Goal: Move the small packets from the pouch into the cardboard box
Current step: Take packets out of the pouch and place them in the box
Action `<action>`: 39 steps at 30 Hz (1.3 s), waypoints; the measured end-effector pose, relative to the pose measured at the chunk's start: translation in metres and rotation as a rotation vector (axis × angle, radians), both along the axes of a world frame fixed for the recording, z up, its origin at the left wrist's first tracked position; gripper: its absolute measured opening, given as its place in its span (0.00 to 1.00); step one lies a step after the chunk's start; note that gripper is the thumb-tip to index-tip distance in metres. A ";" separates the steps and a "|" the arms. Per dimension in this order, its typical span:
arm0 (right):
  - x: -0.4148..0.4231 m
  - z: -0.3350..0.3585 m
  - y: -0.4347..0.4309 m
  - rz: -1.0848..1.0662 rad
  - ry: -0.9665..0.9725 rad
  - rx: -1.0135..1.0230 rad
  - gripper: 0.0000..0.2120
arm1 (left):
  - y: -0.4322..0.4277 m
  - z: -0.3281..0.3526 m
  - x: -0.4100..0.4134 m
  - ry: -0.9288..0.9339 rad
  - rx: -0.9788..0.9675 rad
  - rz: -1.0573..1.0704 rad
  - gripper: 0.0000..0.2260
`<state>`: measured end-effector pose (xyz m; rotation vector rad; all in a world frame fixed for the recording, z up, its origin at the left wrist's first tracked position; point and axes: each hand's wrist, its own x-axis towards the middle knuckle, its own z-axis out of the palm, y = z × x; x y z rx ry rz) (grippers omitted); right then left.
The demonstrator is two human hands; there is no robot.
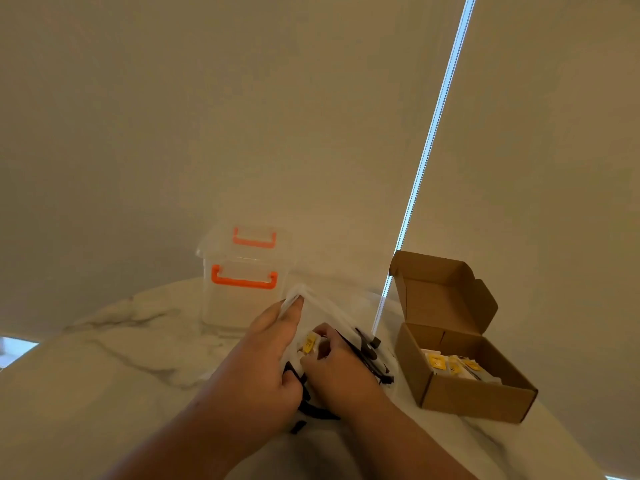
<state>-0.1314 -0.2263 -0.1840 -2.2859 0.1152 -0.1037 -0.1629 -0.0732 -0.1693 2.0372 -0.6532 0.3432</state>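
Note:
A white pouch (332, 313) with black print lies on the marble table in front of me. My left hand (263, 362) pinches its upper edge and holds it up. My right hand (337, 362) reaches into the pouch mouth and pinches a small white packet with a yellow label (309, 344). To the right stands the open cardboard box (474, 400), lid flap raised, with several similar yellow-labelled packets (453, 365) inside. Most of the pouch's contents are hidden by my hands.
A clear plastic storage bin with orange handles (244, 282) stands behind the pouch at the table's far edge. A beaded blind cord (426, 147) hangs down between pouch and box. The round marble table (114, 362) drops off at left and right.

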 end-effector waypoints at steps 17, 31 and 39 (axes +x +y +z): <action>-0.084 0.117 -0.025 0.440 -0.122 -0.388 0.04 | 0.013 0.009 0.010 0.007 0.005 0.043 0.42; -0.021 0.036 -0.236 -0.482 0.039 -0.456 0.11 | 0.002 0.008 -0.004 0.016 0.056 0.089 0.42; -0.014 0.038 -0.219 -0.531 0.044 -0.538 0.06 | 0.003 0.006 -0.010 0.031 0.045 0.061 0.39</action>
